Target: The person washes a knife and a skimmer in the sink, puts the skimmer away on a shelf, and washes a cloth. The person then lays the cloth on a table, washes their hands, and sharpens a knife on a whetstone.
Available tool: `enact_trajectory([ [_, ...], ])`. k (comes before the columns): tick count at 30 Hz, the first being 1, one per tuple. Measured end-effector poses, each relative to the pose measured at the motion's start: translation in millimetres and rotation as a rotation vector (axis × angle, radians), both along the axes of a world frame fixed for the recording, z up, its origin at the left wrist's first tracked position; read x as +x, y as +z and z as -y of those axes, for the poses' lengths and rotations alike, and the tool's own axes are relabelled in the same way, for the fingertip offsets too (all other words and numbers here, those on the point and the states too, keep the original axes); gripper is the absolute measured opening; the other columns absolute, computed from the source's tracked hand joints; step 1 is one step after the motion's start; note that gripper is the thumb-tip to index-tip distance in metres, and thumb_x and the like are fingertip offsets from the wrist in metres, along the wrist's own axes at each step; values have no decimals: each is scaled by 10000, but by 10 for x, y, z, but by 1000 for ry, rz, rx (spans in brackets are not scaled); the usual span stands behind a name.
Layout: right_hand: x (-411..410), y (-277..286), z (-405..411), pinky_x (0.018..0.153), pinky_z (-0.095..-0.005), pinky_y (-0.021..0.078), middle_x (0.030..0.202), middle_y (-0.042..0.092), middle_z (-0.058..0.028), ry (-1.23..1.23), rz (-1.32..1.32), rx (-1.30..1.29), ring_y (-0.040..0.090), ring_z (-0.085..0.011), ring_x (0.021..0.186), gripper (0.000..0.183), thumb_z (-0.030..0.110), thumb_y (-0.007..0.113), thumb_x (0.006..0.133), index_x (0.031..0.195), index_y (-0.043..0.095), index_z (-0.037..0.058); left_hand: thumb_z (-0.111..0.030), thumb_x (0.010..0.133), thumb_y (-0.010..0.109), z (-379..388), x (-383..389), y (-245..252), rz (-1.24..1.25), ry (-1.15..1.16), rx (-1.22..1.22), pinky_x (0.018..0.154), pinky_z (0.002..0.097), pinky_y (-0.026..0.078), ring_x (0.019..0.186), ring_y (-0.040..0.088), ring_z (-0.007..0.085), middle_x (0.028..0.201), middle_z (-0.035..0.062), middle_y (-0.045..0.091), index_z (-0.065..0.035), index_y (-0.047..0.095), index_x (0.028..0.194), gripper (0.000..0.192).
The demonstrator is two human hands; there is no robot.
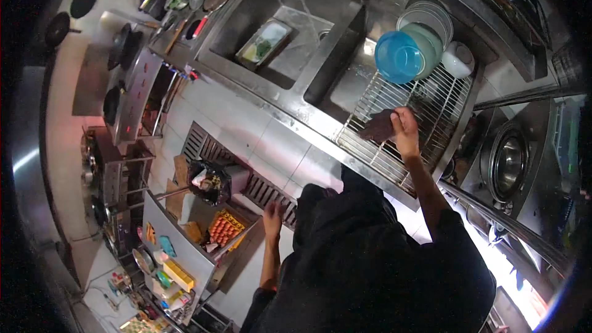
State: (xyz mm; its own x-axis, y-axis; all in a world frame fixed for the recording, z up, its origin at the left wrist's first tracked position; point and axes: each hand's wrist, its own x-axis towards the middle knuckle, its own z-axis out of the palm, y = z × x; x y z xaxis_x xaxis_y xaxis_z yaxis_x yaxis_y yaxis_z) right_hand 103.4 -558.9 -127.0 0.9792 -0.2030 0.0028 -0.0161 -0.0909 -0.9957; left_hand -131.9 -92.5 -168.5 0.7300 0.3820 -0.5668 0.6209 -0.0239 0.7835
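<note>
A dark brown scouring pad or cloth (380, 126) is pinched in my right hand (406, 129), low over the metal wire rack (428, 120) at the right part of the steel sink unit. Whether the pad rests on the bars is hard to tell. Behind it a blue plastic bowl (398, 58) leans against a pale green dish (428, 53) and a row of plates (425, 21). An upturned white bowl (458, 60) sits beside them. My left hand (274, 216) hangs by my side over the floor, near the drain grate; its fingers are blurred, and nothing shows in it.
The left sink basin (296, 32) holds a metal tray (263, 44) with food in it. Left of me stand a lined waste bin (210, 182) and a steel table (185, 249) with egg trays (225, 228) below its top. Metal basins (506, 162) lie at right.
</note>
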Motion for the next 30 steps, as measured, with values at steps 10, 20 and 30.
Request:
enact_trajectory([
  [10,564,1042,-1020,1039,-404,471,1310,601,-128,107,82,316,588,-244,1231,394,215,607,1041,1383,517,43,-411,1049,587,1265,3328,1481,29,-751,-581,977,324,496,1138,627,134,1162,35,711,-43,647,1298,449],
  [20,1334,1490,-1684,889,-369,476,1133,617,-35,-547,-114,658,582,-173,1007,352,206,632,971,1293,594,69,-189,1024,662,638,4676,1501,348,-546,-784,924,274,509,1042,657,105,1158,17,710,-71,641,1255,261],
  [30,2625,1217,-1651,918,-402,516,1118,707,-115,318,-152,-235,675,-265,1043,571,334,788,894,1323,596,8,-141,1024,646,372,5837,1658,407,-567,-724,946,292,510,1045,654,123,1152,40,720,-16,670,1255,263],
])
